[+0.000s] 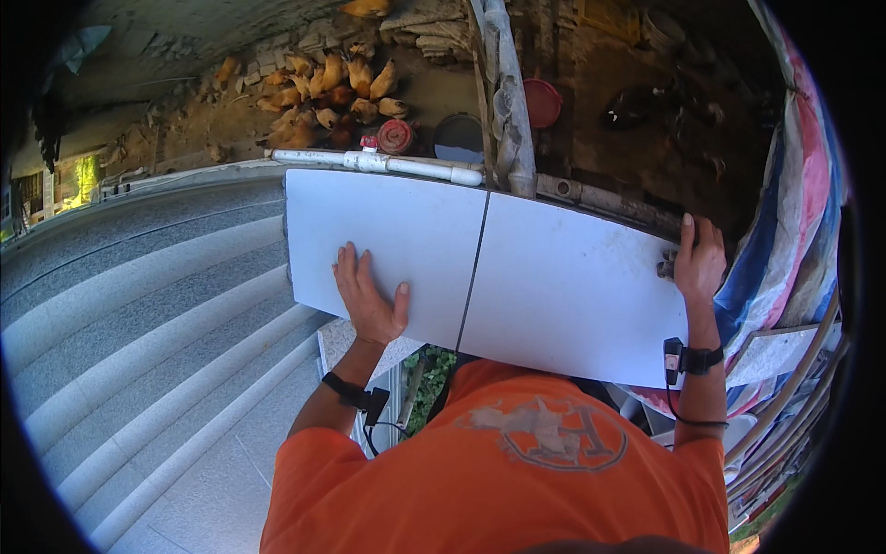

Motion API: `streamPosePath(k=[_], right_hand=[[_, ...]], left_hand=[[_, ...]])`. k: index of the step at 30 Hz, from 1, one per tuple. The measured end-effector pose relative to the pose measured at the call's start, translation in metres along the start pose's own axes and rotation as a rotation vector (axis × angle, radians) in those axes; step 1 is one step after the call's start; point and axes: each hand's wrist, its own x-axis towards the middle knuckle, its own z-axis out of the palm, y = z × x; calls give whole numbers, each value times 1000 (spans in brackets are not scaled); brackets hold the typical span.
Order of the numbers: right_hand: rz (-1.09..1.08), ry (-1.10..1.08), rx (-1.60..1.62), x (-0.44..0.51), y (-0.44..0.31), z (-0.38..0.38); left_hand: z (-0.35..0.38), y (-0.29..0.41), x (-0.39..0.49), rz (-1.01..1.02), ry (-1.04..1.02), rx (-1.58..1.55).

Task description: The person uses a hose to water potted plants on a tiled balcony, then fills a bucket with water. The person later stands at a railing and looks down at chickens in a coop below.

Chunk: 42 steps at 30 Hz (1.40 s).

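Observation:
A flat white panel [554,277], split by a dark seam, lies across in front of my body. My left hand [370,298] rests with fingers spread on its left half and holds nothing. At the panel's far right edge is my right hand [700,256], fingers pointing away from me; whether they grip the edge is not clear. Small dark objects [666,265] sit beside my right thumb. Along the far edge of the left half runs a white plastic pipe [415,168] with a red-handled valve [369,143].
Granite steps [166,318] curve along the left. Beyond the pipe, several brown chickens [332,83] stand on lower ground near a red-lidded container [396,136] and a dark round tub [458,138]. A post [512,104] rises beyond the panel. Striped tarpaulin [796,208] hangs at right.

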Motion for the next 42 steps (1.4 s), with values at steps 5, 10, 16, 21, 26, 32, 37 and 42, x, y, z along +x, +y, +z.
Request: streamPosePath(k=[5,10,16,21,26,32,37,42], right_hand=[[0,-4,0,0,0,0],[-14,-2,-5,1,2,1],[11,-20,-33,0,3,1],[6,3,-37,0,3,3],[9,-18,-38,0,5,3],[-4,-1,-21,1,4,3],[0,-3,-27,1,3,2],[2,4,-42,2,3,2]], left_hand=[[0,-1,0,-3,-2,-5],[0,-1,0,-14,-20,3],[-1,0,1,-6,-16,-19],[-2,1,2,-3,-14,4],[-2,1,3,4,-20,13],[-2,0,3,-4,-28,0],[-2,2,4,-12,-26,6],[-2,1,3,6,-15,12]])
